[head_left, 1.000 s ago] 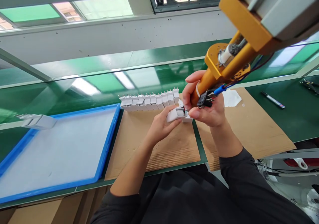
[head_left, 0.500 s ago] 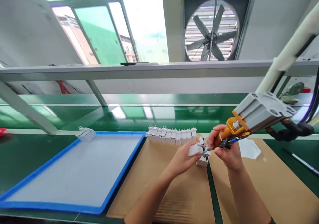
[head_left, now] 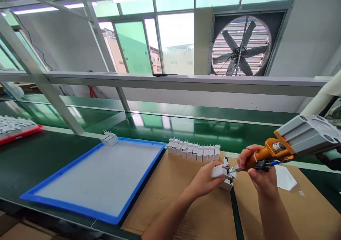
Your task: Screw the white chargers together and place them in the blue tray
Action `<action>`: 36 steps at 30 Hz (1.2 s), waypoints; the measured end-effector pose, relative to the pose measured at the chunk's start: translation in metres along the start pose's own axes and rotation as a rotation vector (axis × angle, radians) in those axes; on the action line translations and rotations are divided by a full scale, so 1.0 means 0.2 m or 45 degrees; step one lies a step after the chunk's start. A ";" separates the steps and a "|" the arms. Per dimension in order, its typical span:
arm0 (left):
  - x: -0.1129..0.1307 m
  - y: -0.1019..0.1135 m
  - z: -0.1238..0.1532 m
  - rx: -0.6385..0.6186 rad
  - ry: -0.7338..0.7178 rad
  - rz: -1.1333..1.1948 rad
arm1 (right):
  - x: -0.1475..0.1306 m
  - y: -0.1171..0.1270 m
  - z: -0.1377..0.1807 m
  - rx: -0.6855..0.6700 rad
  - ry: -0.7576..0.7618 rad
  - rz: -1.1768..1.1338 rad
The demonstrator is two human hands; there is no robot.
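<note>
My left hand [head_left: 206,180] is closed around a small white plug housing [head_left: 219,171], whose open end faces right and shows parts inside. My right hand [head_left: 257,169] grips an orange air tool [head_left: 250,160] with a thin tip and black fittings. That tip points left at the housing's open end; I cannot tell whether it touches. A second white plug housing [head_left: 226,185] stands on the brown cardboard [head_left: 170,193] just below my left fingers. Behind my hands stands a row of several white plug housings [head_left: 194,151], pins up.
A blue-edged tray [head_left: 80,183] lies to the left, with white housings [head_left: 109,139] at its far corner. A red tray [head_left: 21,135] full of white parts stands far left. The tool's grey cylinder [head_left: 309,135] hangs from a pale arm [head_left: 323,96]. White paper [head_left: 285,177] lies at right.
The view has swung left and up, bringing the red tray into sight. Both hands keep their holds, and slightly more of the tool's tip shows between my right hand and the housing.
</note>
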State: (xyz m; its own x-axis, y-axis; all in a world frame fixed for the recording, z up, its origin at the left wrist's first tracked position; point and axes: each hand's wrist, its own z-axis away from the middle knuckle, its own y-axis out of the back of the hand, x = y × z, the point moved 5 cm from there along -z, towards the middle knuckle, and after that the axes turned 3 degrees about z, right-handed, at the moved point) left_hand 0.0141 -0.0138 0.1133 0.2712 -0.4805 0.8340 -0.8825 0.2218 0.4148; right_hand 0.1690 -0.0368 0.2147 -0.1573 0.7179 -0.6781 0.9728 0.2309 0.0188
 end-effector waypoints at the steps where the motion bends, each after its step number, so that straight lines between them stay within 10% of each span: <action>1: 0.00 0.00 0.00 -0.004 0.000 -0.003 | 0.00 0.00 0.00 0.002 -0.005 0.003; 36: 0.01 0.03 0.05 0.091 -0.064 -0.246 | 0.05 -0.04 0.00 0.064 -0.092 -0.006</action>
State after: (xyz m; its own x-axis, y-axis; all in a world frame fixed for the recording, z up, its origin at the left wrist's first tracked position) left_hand 0.0066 -0.0221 0.1140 0.4200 -0.5506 0.7214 -0.8414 0.0617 0.5369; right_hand 0.1592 -0.0329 0.2077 -0.1510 0.6674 -0.7292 0.9796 0.1999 -0.0199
